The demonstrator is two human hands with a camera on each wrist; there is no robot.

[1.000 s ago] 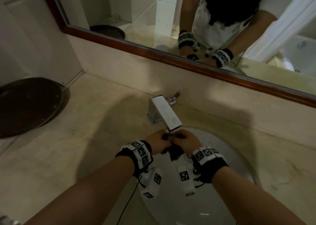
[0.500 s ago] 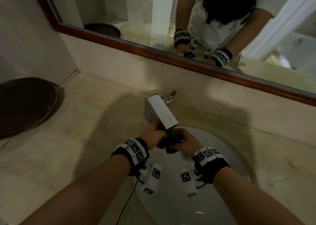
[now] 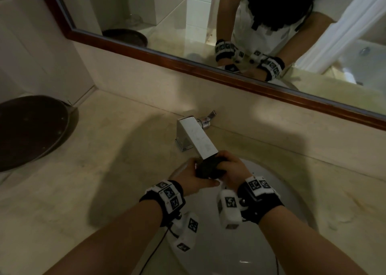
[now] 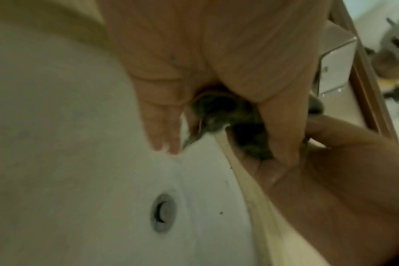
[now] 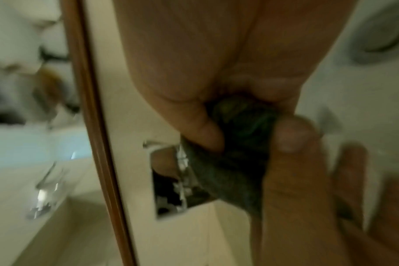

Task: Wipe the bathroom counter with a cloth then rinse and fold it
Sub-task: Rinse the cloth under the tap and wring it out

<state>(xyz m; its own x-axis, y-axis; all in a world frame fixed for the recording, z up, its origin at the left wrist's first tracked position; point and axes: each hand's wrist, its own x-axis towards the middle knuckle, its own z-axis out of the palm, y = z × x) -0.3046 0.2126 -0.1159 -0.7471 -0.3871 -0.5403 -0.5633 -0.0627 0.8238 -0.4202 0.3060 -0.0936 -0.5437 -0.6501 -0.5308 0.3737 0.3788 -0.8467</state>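
A dark, bunched-up cloth (image 3: 210, 167) sits squeezed between both hands just under the spout of the square chrome faucet (image 3: 197, 139), over the white sink basin (image 3: 269, 193). My left hand (image 3: 193, 175) grips its left side, and the right hand (image 3: 230, 168) curls round its right side. In the left wrist view the cloth (image 4: 223, 111) shows as a dark wad between the left hand (image 4: 216, 75) and the right hand's fingers (image 4: 344, 144). The right wrist view has the thumb and fingers of my right hand (image 5: 219, 86) pinching the cloth (image 5: 237, 144). Whether water runs is unclear.
The beige stone counter (image 3: 108, 149) surrounds the basin, with a dark round tray (image 3: 31, 130) at its far left. A wood-framed mirror (image 3: 208, 70) runs along the back wall. The sink drain (image 4: 163, 212) lies below the hands.
Both hands stayed under the spout, working and bunching the cloth; it now sits as a tighter wad between them, with the hands pressed closer together.
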